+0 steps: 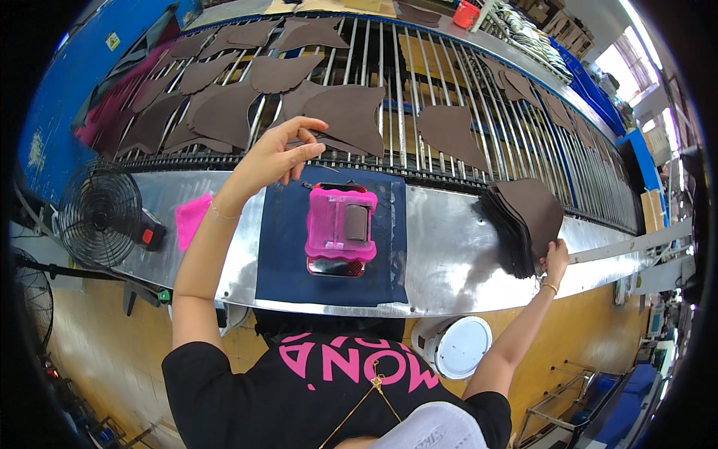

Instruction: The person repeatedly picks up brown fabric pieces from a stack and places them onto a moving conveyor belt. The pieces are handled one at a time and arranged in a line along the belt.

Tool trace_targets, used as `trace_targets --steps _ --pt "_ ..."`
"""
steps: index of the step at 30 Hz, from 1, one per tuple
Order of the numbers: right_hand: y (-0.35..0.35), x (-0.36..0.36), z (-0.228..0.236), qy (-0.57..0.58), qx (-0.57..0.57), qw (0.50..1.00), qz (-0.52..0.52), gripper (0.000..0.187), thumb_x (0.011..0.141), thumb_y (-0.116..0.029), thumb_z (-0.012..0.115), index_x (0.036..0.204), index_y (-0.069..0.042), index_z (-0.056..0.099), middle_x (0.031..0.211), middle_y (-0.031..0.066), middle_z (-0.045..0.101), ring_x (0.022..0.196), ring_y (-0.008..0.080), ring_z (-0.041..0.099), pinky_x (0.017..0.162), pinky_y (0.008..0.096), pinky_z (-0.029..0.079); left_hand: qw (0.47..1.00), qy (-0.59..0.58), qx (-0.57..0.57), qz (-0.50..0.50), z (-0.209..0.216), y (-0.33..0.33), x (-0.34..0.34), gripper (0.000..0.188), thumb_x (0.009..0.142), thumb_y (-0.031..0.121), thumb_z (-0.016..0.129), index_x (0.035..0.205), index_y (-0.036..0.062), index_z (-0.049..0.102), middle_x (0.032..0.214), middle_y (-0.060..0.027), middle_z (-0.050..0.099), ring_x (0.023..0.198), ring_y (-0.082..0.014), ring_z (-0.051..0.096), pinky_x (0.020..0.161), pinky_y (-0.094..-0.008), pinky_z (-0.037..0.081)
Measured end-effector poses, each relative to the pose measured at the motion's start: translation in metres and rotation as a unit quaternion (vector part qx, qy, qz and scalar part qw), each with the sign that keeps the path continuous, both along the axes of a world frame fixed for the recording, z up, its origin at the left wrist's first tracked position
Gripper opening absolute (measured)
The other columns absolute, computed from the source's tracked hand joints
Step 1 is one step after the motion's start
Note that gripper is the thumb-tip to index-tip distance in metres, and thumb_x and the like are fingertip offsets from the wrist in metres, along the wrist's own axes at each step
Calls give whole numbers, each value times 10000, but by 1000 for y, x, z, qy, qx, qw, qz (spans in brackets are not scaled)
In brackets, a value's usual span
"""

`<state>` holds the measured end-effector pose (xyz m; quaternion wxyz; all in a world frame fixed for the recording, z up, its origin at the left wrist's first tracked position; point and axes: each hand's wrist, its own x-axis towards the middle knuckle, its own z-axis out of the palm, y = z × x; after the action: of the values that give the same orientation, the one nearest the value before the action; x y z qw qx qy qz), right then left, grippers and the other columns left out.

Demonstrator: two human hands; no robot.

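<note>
Slatted conveyor (402, 90) spans the far side, its metal bars carrying flat dark-brown pieces (451, 131), most in overlapping groups. Your steel table (445, 247) runs along its near edge. Blue panel (67, 82) stands at upper left. Your black shirt (198, 389) bears bold pink lettering, upside down in this view. Dark-blue mat (278, 251) lies on the table in front of you. White cap (441, 429) at the lower edge carries faint lettering. Stack of brown sheets (532, 213) sits on the table to your right: matte, thin, curve-edged, fanned out along its left side. Pink-framed device (327, 222) with a grey-brown roller rests on the mat.

Your right hand (556, 260) is at the stack's near edge, fingers closed on it; how many layers you pinch, cannot tell. Your left hand (283, 152) is raised, thumb and index narrowly parted, nothing visible between them; whether it touches the pieces behind, cannot tell. Smallest noted: yellow warning label (113, 41) on the blue panel, dark symbol on it
</note>
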<state>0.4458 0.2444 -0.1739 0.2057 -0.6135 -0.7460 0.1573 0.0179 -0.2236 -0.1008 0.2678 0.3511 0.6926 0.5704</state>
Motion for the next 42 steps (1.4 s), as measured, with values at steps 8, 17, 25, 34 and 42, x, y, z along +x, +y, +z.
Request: trace_targets --steps 8,17,25,34,42 --pt "-152 -108 109 273 161 934 164 330 956 -236 536 1201 -15 544 815 117 635 455 106 548 391 233 429 998 29 57 -11 0 29 17 483 868 262 665 1257 22 508 961 -75 561 739 -114 601 503 -225 498" --pt "-253 -192 62 456 -57 801 385 214 886 -87 637 1049 23 553 721 10 475 640 54 478 453 237 477 991 -103 86 25 27 -35 12 214 926 164 582 1068 10 537 780 -1 551 491 -99 565 375 -232 415" --pt "-305 -251 38 279 49 725 628 122 760 -55 718 872 -55 668 756 70 671 653 246 546 747 323 420 966 108 46 231 46 -141 14 154 921 109 579 999 -21 602 706 -8 586 516 -71 563 454 -193 435" --pt "-283 -229 27 228 140 742 614 92 760 -23 689 817 -95 696 683 48 636 646 196 576 847 381 382 977 73 -65 188 7 -130 26 113 899 73 592 942 -23 631 663 -9 590 535 -60 575 483 -189 436" --pt "-239 -144 -25 190 59 857 475 136 720 17 723 829 -63 708 768 92 680 695 242 626 779 324 453 968 202 -146 6 -13 -43 37 124 825 65 642 911 -23 633 753 -100 596 547 -202 605 543 -303 470"
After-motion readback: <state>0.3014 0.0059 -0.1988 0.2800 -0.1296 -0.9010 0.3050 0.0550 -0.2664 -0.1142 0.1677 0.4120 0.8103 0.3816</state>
